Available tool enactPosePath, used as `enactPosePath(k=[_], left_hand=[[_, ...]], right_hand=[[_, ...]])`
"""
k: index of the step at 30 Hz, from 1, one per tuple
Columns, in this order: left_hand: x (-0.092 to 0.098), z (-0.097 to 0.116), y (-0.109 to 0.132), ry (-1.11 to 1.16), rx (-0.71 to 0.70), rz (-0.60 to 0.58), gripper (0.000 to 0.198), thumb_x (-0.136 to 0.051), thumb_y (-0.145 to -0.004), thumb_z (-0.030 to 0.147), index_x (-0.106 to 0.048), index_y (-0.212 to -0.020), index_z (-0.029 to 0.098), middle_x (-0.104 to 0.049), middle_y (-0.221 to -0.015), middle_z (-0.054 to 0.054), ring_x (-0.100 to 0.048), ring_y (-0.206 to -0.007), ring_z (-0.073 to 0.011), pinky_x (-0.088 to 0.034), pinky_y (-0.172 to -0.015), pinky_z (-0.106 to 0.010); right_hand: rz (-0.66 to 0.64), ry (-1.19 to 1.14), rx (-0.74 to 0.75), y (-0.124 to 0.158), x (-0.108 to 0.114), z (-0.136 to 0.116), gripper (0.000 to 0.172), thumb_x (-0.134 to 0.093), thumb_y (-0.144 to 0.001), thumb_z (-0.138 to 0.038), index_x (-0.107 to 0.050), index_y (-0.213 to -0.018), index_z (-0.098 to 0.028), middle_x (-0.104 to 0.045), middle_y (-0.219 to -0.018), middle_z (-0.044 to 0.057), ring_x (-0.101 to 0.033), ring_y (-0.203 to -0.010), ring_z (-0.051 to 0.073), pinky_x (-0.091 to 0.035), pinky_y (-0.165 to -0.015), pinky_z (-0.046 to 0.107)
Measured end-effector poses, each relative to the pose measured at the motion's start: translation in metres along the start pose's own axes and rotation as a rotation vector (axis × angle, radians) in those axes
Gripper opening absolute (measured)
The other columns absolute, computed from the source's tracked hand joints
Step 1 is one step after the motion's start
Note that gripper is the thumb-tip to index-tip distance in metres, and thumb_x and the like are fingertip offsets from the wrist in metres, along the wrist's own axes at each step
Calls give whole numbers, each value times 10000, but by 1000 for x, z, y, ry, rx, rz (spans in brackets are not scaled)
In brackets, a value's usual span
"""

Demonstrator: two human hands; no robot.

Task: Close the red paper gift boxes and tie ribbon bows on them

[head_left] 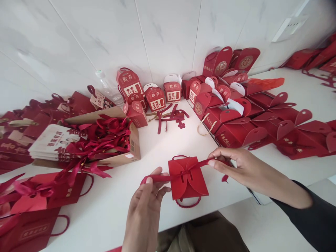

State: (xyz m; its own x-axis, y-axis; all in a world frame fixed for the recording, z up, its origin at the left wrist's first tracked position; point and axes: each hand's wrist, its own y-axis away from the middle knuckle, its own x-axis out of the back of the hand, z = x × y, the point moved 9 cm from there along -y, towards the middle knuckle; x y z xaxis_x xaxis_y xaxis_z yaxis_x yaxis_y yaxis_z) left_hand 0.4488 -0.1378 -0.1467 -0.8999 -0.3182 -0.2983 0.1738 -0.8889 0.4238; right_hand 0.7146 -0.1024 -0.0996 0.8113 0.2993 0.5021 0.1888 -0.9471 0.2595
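Observation:
A small red gift box (187,180) with interlocking petal flaps on top stands near the front edge of the white table (162,147). A red ribbon (172,176) runs across its top through the flaps. My left hand (145,210) pinches the ribbon's left end between thumb and fingers. My right hand (241,168) pinches the ribbon's right end, up and to the right of the box. The ribbon is stretched between both hands. A red cord handle loops out under the box.
A cardboard box (115,140) full of red ribbons sits to the left, with a stack of printed cards (52,141) beside it. Several assembled and open red boxes (236,115) crowd the back and right. Red paper bags (39,199) lie at the left. Loose ribbons (172,117) lie mid-table.

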Motion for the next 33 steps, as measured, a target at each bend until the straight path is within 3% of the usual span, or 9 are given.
enactPosePath(k=[4,9,12,14,16,18,21,26,33], left_hand=[[-4,16,-1,-422,-42,-55,475,-728,-826,629,-795,-942,174,-752,-799,-67,-641,-699,-175,-536,-717,-298],[7,44,1,-885,-209,59,589,-529,-903,729,-667,-686,199,-620,-588,-26,-580,-598,-185,-431,-571,-284],[19,56,2,-923,-345,212,534,-520,-925,696,-689,-1070,211,-714,-882,-80,-683,-794,-247,-512,-615,-315],[19,67,10,-954,-570,300,630,-585,-924,613,-532,-1400,204,-645,-1261,-171,-678,-1052,-308,-577,-714,-386],[6,69,21,-1036,-813,259,646,-608,-951,456,-417,-1522,222,-490,-1482,-197,-582,-1268,-338,-575,-891,-468],[-12,58,29,-1150,-933,83,492,-581,-979,308,-515,-1466,287,-508,-1469,-137,-550,-1295,-305,-545,-973,-466],[-26,42,29,-1177,-917,-124,309,-572,-988,218,-672,-1262,321,-636,-1219,-67,-605,-1108,-232,-556,-876,-368],[-28,50,24,-1056,-854,-131,137,-559,-1001,227,-674,-940,271,-676,-941,-26,-617,-908,-205,-525,-769,-321],[-26,32,8,-1127,-626,-323,278,-503,-984,244,-602,-1242,273,-702,-1052,-63,-633,-967,-245,-525,-851,-414]], right_hand=[[-6,93,93,1,0,-14,310,-595,-1005,-545,-724,-940,-270,-670,-887,-7,-584,-762,197,-425,-628,284],[-34,105,90,3,-7,-13,234,-603,-1005,-506,-720,-1003,-304,-684,-927,-29,-616,-805,195,-431,-638,287],[-49,118,103,3,-12,-13,229,-581,-1032,-482,-707,-961,-305,-669,-903,-36,-616,-785,188,-415,-618,288],[-35,130,140,2,-13,-15,196,-597,-1030,-465,-704,-975,-309,-667,-946,-36,-617,-835,191,-426,-657,288],[-23,135,163,1,-15,-17,180,-616,-1017,-467,-700,-996,-310,-661,-982,-30,-605,-874,199,-433,-686,291],[-19,137,163,0,-16,-17,191,-621,-1010,-481,-696,-1006,-305,-656,-988,-25,-590,-864,202,-429,-668,291],[-18,146,171,-2,-18,-19,217,-587,-1023,-466,-687,-963,-283,-654,-925,-23,-583,-788,193,-402,-617,292],[2,93,165,-2,-16,-26,236,-556,-1038,-439,-693,-941,-273,-668,-897,-29,-609,-746,173,-416,-610,277],[90,14,192,2,-8,-42,153,-600,-969,-364,-727,-971,-279,-695,-856,-51,-593,-641,132,-380,-522,237]])
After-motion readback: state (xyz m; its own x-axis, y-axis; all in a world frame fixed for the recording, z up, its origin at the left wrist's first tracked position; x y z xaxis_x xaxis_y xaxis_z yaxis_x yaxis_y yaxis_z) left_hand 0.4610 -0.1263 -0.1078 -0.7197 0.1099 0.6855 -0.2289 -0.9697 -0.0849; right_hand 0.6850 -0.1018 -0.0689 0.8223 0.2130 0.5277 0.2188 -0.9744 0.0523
